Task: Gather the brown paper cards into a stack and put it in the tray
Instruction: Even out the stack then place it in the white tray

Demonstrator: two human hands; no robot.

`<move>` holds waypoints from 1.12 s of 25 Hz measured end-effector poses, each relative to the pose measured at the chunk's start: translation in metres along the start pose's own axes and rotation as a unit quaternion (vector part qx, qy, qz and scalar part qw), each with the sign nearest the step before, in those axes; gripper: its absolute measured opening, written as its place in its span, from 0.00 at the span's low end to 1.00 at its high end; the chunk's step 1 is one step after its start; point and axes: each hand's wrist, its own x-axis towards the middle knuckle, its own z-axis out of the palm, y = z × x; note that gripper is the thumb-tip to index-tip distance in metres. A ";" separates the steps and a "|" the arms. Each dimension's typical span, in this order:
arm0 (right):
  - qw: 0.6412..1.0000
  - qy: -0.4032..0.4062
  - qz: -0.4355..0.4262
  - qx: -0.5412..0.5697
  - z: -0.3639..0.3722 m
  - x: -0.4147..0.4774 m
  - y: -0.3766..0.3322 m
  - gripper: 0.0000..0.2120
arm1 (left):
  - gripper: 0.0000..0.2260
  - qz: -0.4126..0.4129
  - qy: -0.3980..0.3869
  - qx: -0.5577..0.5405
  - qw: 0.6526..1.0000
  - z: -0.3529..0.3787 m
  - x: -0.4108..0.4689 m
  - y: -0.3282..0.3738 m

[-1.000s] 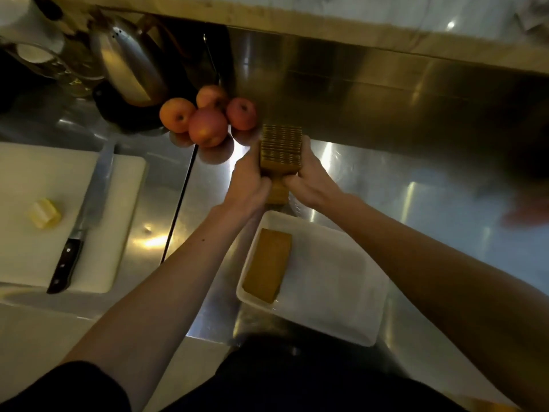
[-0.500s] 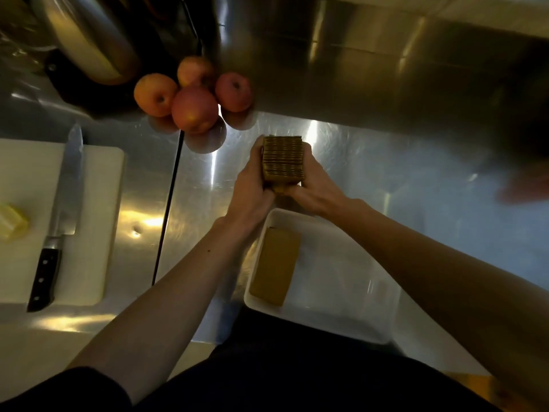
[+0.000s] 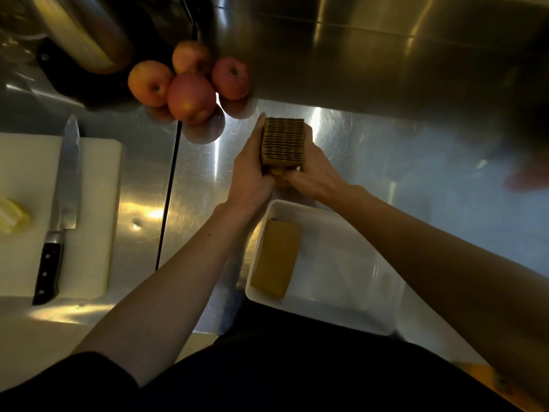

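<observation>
At frame centre the left hand (image 3: 252,171) and right hand (image 3: 312,171) clasp a card stack (image 3: 282,141) between them, above the tray (image 3: 350,319) holding another stack (image 3: 276,258).

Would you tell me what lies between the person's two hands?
In the head view, the card stack, clamped between left hand and right hand.
</observation>
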 end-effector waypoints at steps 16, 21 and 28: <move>0.998 0.025 0.012 0.048 0.004 0.006 0.002 0.43 | 0.31 -0.015 0.013 0.021 1.000 0.001 0.007 0.004; 0.995 0.050 0.011 0.085 0.012 0.004 0.005 0.42 | 0.30 -0.021 0.016 0.032 0.999 0.002 0.009 -0.001; 0.992 0.084 0.012 0.088 0.015 0.006 0.008 0.39 | 0.29 -0.025 0.023 0.033 0.999 0.005 0.010 0.001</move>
